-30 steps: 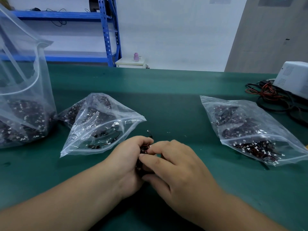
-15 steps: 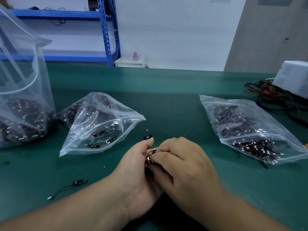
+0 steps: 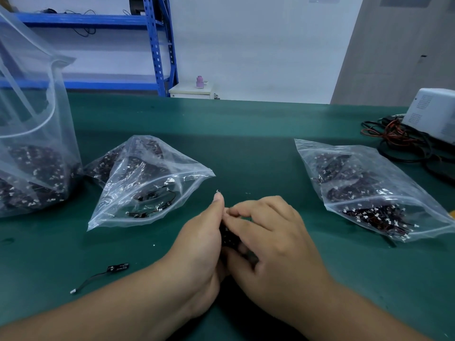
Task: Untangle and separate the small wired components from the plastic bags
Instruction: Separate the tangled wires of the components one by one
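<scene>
Head view: a single wired component (image 3: 115,268) lies loose on the table (image 3: 246,143), out to the left of the left hand (image 3: 197,242). A second ago it wasn't there, so that's one separated! Now the left hand curls round the dark tangle (image 3: 227,236), and the right hand (image 3: 275,239) pinches at its top, beside the left thumb. Next strand coming, I'd say. The open bag (image 3: 147,183) waits just beyond the left hand.
</scene>
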A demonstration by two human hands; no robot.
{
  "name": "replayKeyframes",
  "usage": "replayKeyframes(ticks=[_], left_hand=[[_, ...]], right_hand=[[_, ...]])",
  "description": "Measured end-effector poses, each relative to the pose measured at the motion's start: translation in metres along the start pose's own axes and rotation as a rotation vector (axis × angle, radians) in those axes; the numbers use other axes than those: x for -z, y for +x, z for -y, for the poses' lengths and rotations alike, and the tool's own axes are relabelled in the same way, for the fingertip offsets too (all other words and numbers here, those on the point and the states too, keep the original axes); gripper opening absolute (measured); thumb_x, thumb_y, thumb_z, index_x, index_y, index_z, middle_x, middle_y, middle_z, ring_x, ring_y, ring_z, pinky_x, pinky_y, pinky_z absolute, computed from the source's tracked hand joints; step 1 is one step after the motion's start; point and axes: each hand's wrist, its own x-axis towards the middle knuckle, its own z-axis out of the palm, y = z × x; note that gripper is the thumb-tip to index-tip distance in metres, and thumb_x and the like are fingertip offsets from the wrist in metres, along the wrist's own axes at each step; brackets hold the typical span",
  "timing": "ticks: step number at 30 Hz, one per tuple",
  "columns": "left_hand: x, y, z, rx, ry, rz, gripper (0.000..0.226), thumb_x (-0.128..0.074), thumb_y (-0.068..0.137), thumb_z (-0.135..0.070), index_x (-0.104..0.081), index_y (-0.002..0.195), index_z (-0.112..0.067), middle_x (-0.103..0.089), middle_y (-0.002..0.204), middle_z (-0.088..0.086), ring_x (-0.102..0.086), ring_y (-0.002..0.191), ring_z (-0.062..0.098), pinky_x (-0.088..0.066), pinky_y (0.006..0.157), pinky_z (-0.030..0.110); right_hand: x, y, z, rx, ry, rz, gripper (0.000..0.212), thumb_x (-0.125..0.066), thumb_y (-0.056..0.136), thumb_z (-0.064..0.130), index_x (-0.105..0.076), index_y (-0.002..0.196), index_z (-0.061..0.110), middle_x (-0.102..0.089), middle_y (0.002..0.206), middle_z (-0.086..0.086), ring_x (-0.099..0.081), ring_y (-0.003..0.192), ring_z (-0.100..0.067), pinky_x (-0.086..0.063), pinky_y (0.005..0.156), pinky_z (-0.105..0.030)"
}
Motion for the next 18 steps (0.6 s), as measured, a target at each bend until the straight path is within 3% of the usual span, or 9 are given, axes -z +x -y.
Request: replayKeyframes(ticks=[2, 4, 7, 11, 14, 18], left_hand=[[0.003, 0.001, 0.000, 0.061, -0.009, 0.036, 0.066, -0.042, 0.100, -0.054, -0.057, 0.122, 0.006, -0.064, 0.119, 0.030, -0.065, 0.108, 0.041, -0.053, 0.094, 0.046], [0.005, 0.003, 0.000, 0.084, -0.003, 0.071, 0.065, -0.044, 0.099, -0.054, -0.057, 0.120, 0.006, -0.062, 0.120, 0.030, -0.067, 0.100, 0.033, -0.050, 0.098, 0.049], [0.006, 0.005, -0.004, 0.085, -0.028, 0.152, 0.042, -0.049, 0.098, -0.047, -0.064, 0.091, -0.008, -0.064, 0.078, 0.014, -0.062, 0.066, 0.019, -0.059, 0.064, 0.037], [0.011, 0.010, -0.009, 0.140, 0.041, 0.190, 0.044, -0.051, 0.099, -0.034, -0.056, 0.120, 0.005, -0.062, 0.095, 0.017, -0.061, 0.081, 0.026, -0.058, 0.068, 0.041], [0.011, 0.010, -0.010, 0.133, 0.081, 0.231, 0.038, -0.054, 0.097, -0.023, -0.052, 0.120, 0.007, -0.059, 0.098, 0.017, -0.055, 0.089, 0.031, -0.058, 0.064, 0.040], [0.014, 0.011, -0.009, 0.137, 0.089, 0.293, 0.036, -0.055, 0.096, -0.022, -0.054, 0.119, 0.006, -0.061, 0.098, 0.018, -0.060, 0.081, 0.027, -0.058, 0.062, 0.040]], right_hand=[[-0.002, 0.000, -0.001, 0.028, -0.002, -0.016, 0.016, -0.071, 0.086, 0.021, -0.077, 0.100, 0.016, -0.069, 0.108, 0.008, -0.060, 0.088, -0.026, -0.048, 0.073, -0.043], [-0.005, -0.001, -0.003, 0.045, 0.013, -0.038, 0.008, -0.071, 0.088, 0.018, -0.077, 0.093, 0.016, -0.070, 0.104, 0.007, -0.060, 0.085, -0.027, -0.048, 0.071, -0.043], [-0.006, -0.002, -0.007, 0.026, 0.077, -0.061, 0.009, -0.069, 0.090, 0.018, -0.076, 0.086, 0.015, -0.069, 0.095, 0.005, -0.059, 0.082, -0.026, -0.049, 0.070, -0.042], [-0.005, -0.002, -0.009, -0.064, 0.209, -0.044, 0.005, -0.072, 0.085, 0.016, -0.073, 0.080, 0.016, -0.065, 0.089, 0.007, -0.057, 0.082, -0.023, -0.047, 0.070, -0.040], [-0.003, -0.002, -0.008, -0.097, 0.258, -0.053, 0.007, -0.069, 0.084, 0.014, -0.070, 0.077, 0.015, -0.063, 0.085, 0.007, -0.056, 0.080, -0.020, -0.046, 0.070, -0.038], [-0.001, -0.001, -0.008, -0.112, 0.275, -0.081, 0.009, -0.063, 0.086, 0.014, -0.065, 0.078, 0.013, -0.060, 0.082, 0.008, -0.056, 0.079, -0.020, -0.046, 0.071, -0.039]])
